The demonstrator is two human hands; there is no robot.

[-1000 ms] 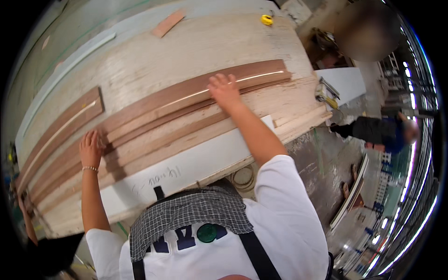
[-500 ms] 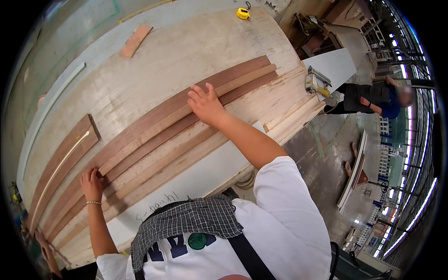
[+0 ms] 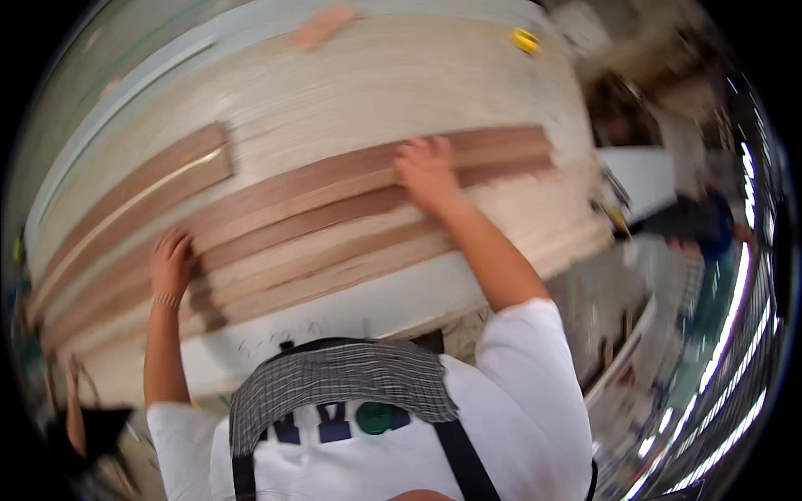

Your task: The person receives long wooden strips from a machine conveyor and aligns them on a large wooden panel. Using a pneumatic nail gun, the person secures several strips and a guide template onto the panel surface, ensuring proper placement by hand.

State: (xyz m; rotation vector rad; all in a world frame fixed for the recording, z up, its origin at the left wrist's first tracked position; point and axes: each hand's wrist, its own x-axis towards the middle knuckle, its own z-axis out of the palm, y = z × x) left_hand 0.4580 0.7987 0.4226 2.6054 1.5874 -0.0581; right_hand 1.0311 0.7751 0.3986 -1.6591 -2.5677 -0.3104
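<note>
My left hand [image 3: 172, 260] has its fingers curled on the left end of a pale wooden strip [image 3: 334, 194]. Further right, my right hand [image 3: 428, 177] grips the same strip from above, fingers bent over it. That strip lies along a wide, reddish-brown curved board [image 3: 292, 177] on the worktable [image 3: 393, 92]. Motion blur hides the fine detail of both hands' fingertips. Nearer to me, a darker wooden strip [image 3: 317, 219] runs alongside. Left of these lies a shorter brown board [image 3: 180, 156] with a narrow pale strip along it.
A yellow tape measure [image 3: 525, 41] and a small wood offcut [image 3: 326, 25] lie at the table's far side. A nail gun [image 3: 615, 209] sits by the right edge. One person [image 3: 710, 225] stands at right; another person's hand [image 3: 73, 380] shows at lower left.
The view has turned, so the table and boards look more level and lie further right. Both hands stay on the strip. The picture has become blurred.
</note>
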